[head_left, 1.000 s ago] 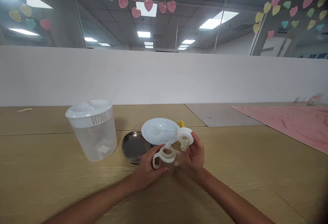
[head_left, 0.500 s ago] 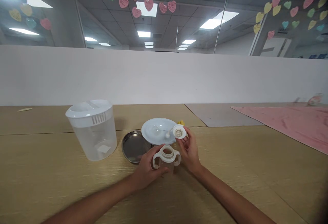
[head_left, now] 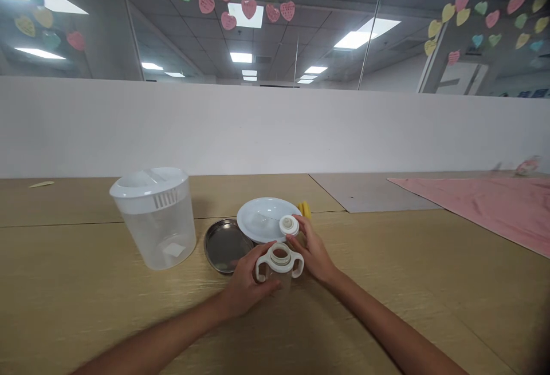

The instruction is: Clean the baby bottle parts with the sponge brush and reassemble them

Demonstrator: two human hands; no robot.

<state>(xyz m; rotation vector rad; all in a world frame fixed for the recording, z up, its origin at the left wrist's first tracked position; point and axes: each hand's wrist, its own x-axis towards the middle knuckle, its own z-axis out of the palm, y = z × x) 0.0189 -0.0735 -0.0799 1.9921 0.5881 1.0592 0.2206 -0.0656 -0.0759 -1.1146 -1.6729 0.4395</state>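
A small clear bottle with a white two-handled collar (head_left: 281, 260) stands upright, its round mouth uncovered. My left hand (head_left: 249, 283) grips it from the left side, thumb across the front. My right hand (head_left: 313, 249) pinches a round white cap (head_left: 289, 225) from its right edge, above and slightly behind the bottle's mouth, apart from it. Behind the cap lies a white plate (head_left: 254, 217), with a thin clear item on it that I cannot make out. A round metal dish (head_left: 224, 246) sits just behind and left of the bottle.
A tall clear bucket with a white lid (head_left: 154, 217) stands at the left. Behind my right hand is a yellow object (head_left: 305, 209). A pink cloth (head_left: 485, 197) covers the right rear of the table (head_left: 399, 260). A white wall (head_left: 240, 129) rises behind.
My right hand has moved the cap left and slightly down, nearer the bottle's mouth, and turned it so another side shows. My left hand and the bottle have hardly moved.
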